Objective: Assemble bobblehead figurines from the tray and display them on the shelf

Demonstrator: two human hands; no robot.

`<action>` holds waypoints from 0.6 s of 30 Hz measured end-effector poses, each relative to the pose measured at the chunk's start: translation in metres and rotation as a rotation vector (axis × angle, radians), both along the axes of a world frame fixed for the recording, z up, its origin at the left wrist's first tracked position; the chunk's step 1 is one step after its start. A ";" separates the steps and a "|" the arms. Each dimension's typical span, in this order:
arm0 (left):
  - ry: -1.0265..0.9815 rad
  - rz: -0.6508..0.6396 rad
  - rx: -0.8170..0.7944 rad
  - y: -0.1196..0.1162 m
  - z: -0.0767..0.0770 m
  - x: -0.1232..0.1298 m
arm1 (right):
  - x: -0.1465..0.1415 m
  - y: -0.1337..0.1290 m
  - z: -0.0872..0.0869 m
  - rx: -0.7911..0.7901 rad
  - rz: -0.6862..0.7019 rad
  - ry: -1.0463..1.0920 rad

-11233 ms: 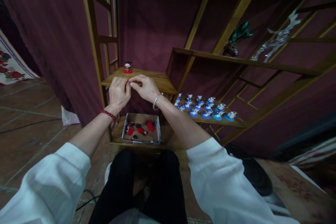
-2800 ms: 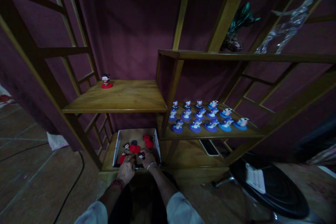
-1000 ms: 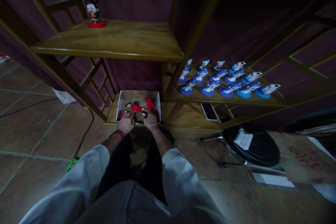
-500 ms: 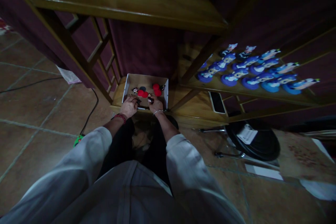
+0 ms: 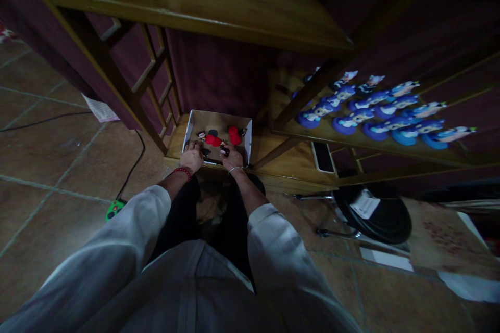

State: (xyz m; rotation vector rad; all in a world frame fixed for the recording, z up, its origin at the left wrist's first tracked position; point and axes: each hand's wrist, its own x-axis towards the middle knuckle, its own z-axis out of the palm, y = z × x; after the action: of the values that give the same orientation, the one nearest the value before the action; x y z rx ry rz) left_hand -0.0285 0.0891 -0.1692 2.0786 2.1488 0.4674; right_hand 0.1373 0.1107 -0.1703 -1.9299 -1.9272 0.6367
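Note:
A shallow cardboard box [image 5: 219, 117] with white outer walls sits on the low shelf in front of me and holds several small figurines with red or dark bases. My left hand [image 5: 191, 157] reaches over its near left corner, fingers curled round a dark figurine [image 5: 205, 152]. At the near right side, my right hand [image 5: 233, 157] is closed on another small dark figurine [image 5: 224, 151]. Between and beyond the hands lie red bases [image 5: 213, 140], and a red-based figurine [image 5: 234, 135] rests toward the right wall. Fine detail is too dim to make out.
Several blue-based figurines [image 5: 353, 119] stand in rows on the right shelf [image 5: 394, 144]. A phone [image 5: 323, 157] lies below it. An upper shelf [image 5: 203, 0] overhangs the box. A black round stool seat [image 5: 385, 213] is at right, a green controller-like object [image 5: 114, 210] on the floor at left.
The view has shifted slightly. Both hands stay at the box with the figurines; the left hand's fingers look a little more drawn in. Little else differs.

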 end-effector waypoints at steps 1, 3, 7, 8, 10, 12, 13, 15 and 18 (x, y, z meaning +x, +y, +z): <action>-0.010 0.013 0.001 0.000 0.000 0.000 | 0.000 0.000 -0.001 0.001 -0.002 -0.004; -0.037 0.033 0.003 0.000 -0.001 -0.001 | 0.000 0.000 -0.002 0.001 -0.005 -0.013; -0.083 0.015 0.036 0.000 -0.002 -0.003 | 0.001 0.001 -0.003 0.001 -0.008 -0.024; -0.092 0.006 0.047 0.000 -0.002 -0.004 | 0.001 0.001 -0.003 0.001 -0.008 -0.025; -0.109 -0.004 0.046 0.000 -0.001 -0.004 | 0.001 0.000 -0.001 0.001 -0.006 -0.026; -0.115 0.002 0.021 -0.001 0.001 -0.004 | 0.001 0.000 0.000 -0.004 -0.006 -0.026; -0.113 0.007 0.009 -0.001 0.002 -0.003 | 0.000 0.000 0.001 -0.007 -0.007 -0.026; -0.104 0.014 -0.004 -0.002 0.005 -0.002 | 0.001 0.000 0.002 -0.014 -0.008 -0.028; -0.096 0.010 -0.014 -0.004 0.008 0.000 | 0.001 -0.001 0.004 -0.023 0.002 -0.027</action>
State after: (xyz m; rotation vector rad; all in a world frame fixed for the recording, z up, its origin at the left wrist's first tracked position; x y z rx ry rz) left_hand -0.0284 0.0856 -0.1609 1.9961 2.1037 0.5395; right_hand 0.1383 0.1101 -0.1666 -1.9602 -1.9459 0.6392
